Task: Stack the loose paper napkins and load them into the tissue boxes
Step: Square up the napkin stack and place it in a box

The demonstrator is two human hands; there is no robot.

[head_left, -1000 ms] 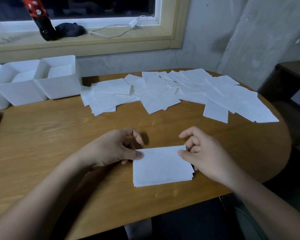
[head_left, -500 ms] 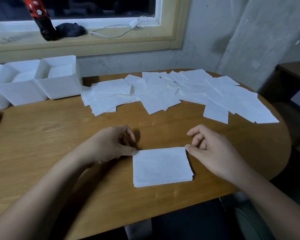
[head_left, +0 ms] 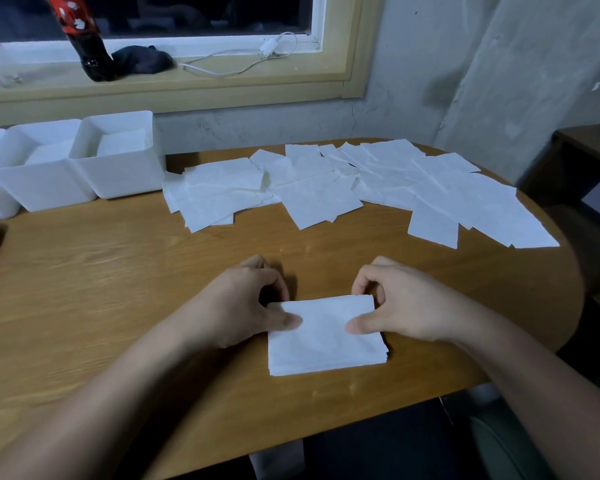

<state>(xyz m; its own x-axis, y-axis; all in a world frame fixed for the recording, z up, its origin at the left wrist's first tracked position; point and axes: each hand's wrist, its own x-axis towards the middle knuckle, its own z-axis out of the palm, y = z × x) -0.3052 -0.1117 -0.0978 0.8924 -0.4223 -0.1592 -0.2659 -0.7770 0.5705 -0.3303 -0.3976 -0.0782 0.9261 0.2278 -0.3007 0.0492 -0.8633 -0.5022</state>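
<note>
While the napkin stack (head_left: 326, 341) lies on the near middle of the tabletop (head_left: 118, 289), the left hand (head_left: 253, 306) and right hand (head_left: 395, 306) hold it at its two far corners. Each thumb rests on top and the fingers (head_left: 362, 278) curl against the far edge, clamped on the paper. Such a grip probably serves to square the edges before loading.

Loose napkins (head_left: 326, 192) overlap across the far side of the tabletop, well apart from the stack, presumably awaiting gathering. White open-topped tissue boxes (head_left: 118, 157) stand side by side at far left, just beside the loose napkins, and two already hold napkins.

On the windowsill (head_left: 222, 84) are a dark bottle (head_left: 87, 46), a dark cloth (head_left: 142, 60) and a white charger with cable (head_left: 267, 49). White marks on the bottle's red label are too blurred to read, and no other writing shows.
</note>
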